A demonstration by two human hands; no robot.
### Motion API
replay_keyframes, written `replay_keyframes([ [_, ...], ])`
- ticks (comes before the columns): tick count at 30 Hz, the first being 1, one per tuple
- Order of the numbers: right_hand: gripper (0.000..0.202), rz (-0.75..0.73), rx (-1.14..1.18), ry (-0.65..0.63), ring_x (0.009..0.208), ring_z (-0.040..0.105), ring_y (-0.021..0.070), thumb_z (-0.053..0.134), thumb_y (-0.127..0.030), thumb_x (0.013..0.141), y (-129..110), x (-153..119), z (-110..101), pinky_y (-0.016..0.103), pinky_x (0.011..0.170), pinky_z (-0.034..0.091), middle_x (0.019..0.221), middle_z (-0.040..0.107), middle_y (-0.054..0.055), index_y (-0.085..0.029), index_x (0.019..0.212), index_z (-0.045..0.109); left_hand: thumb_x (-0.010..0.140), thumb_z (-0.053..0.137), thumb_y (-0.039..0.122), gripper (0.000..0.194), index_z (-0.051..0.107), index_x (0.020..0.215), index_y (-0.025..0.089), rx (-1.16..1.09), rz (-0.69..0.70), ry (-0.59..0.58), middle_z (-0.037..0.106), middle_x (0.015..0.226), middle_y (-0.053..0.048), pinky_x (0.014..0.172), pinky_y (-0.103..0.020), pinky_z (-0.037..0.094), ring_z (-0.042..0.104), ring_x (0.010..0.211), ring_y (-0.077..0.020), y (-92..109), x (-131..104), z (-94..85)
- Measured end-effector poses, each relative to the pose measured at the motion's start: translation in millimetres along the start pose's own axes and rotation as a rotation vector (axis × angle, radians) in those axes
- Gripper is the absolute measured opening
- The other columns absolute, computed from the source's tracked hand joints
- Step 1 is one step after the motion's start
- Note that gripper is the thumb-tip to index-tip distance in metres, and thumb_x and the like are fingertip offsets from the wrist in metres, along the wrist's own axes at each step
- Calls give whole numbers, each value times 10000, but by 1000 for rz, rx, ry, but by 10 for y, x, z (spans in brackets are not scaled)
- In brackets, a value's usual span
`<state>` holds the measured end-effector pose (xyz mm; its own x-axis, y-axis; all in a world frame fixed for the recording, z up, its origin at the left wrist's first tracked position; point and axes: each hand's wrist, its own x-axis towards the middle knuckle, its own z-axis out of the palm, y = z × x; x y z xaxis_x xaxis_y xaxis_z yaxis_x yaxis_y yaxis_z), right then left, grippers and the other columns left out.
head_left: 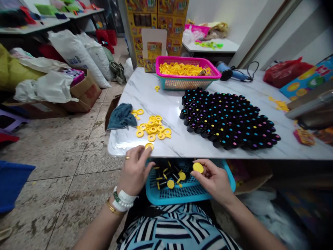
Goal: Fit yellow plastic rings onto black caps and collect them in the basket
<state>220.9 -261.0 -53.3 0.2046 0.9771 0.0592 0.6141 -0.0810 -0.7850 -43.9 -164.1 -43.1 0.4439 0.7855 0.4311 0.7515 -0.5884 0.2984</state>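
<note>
My left hand [134, 169] is at the table's front edge, fingertips on a yellow plastic ring [149, 146] and thumb held apart from them. My right hand [214, 178] grips a piece with a round yellow end [198, 168] over the basket; the rest of that piece is mostly hidden by the fingers. Below both hands, a blue plastic basket [177, 199] on my lap holds several black tubes with yellow ends [170, 184]. A loose pile of yellow ring-shaped pieces with short tabs [153, 128] lies on the table beyond my left hand.
Many black tubes with coloured dots [229, 119] stand packed upright on the marble-patterned table [171, 149]. Behind them is a pink and teal basket [187, 83] of yellow pieces. A dark blue cloth [121, 117] lies at the left edge; a blue tool [238, 74] sits at the back.
</note>
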Motion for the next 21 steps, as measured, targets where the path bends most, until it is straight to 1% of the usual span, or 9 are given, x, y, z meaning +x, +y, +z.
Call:
replay_keyframes([
  [3, 285, 9, -77, -22, 474, 488, 119, 674, -402, 813, 187, -157, 54, 239, 494, 422, 539, 481, -66, -200, 1011, 637, 902, 536, 141, 395, 547, 1287, 225, -38, 119, 4, 630, 1066, -106, 911, -423, 496, 583, 986, -238, -123, 10, 22],
  [5, 329, -11, -94, -12, 482, 521, 125, 683, -380, 812, 218, -195, 66, 244, 495, 451, 563, 527, -57, -203, 1082, 618, 901, 538, 131, 376, 566, 1264, 224, -117, 157, 8, 663, 953, -78, 817, -369, 522, 603, 867, -205, -23, 47, 50],
  [7, 420, -58, -68, 13, 519, 567, 136, 671, -344, 827, 160, -189, 49, 248, 473, 472, 696, 622, -9, -210, 1211, 566, 897, 562, 154, 305, 608, 1194, 206, -258, 178, -31, 672, 862, -59, 720, -310, 528, 605, 775, -176, 199, 97, 81],
  [9, 482, -175, -47, 25, 654, 648, 169, 639, -286, 848, 43, -147, 17, 264, 500, 514, 940, 684, 68, -231, 1310, 512, 901, 568, 175, 210, 646, 1096, 184, -460, 208, -93, 677, 830, -55, 681, -264, 524, 612, 747, -151, 476, 172, 124],
  [12, 451, -387, -65, 35, 897, 692, 216, 558, -175, 882, -135, -34, -23, 306, 679, 572, 1111, 689, 89, -255, 1324, 515, 906, 557, 200, 126, 666, 957, 162, -651, 241, -146, 675, 771, -47, 683, -256, 518, 612, 719, -141, 825, 359, 196],
  [14, 393, -396, -91, 92, 942, 691, 219, 523, -143, 896, -196, 58, -39, 319, 773, 564, 1084, 709, 81, -237, 1276, 548, 895, 564, 209, 111, 663, 889, 159, -699, 214, -186, 677, 760, -42, 681, -259, 511, 614, 708, -139, 947, 529, 241],
  [17, 283, -314, -165, 185, 868, 683, 217, 516, -144, 905, -179, 196, -49, 333, 771, 545, 978, 721, 79, -200, 1165, 614, 866, 603, 260, 102, 632, 874, 162, -721, 70, -226, 663, 730, -14, 631, -240, 496, 600, 644, -118, 963, 808, 336],
  [19, 259, -310, -249, 251, 850, 652, 229, 523, -143, 904, -129, 278, -40, 361, 776, 525, 943, 707, 91, -178, 1130, 645, 834, 645, 345, 212, 600, 921, 157, -666, -28, -158, 639, 730, -2, 608, -239, 487, 574, 612, -110, 915, 981, 441],
  [21, 259, -323, -338, 316, 886, 612, 251, 546, -162, 896, -90, 346, -13, 391, 800, 506, 1002, 674, 126, -157, 1123, 670, 800, 678, 392, 319, 569, 974, 148, -547, -64, -45, 627, 798, -17, 634, -260, 489, 569, 647, -119, 871, 1129, 570],
])
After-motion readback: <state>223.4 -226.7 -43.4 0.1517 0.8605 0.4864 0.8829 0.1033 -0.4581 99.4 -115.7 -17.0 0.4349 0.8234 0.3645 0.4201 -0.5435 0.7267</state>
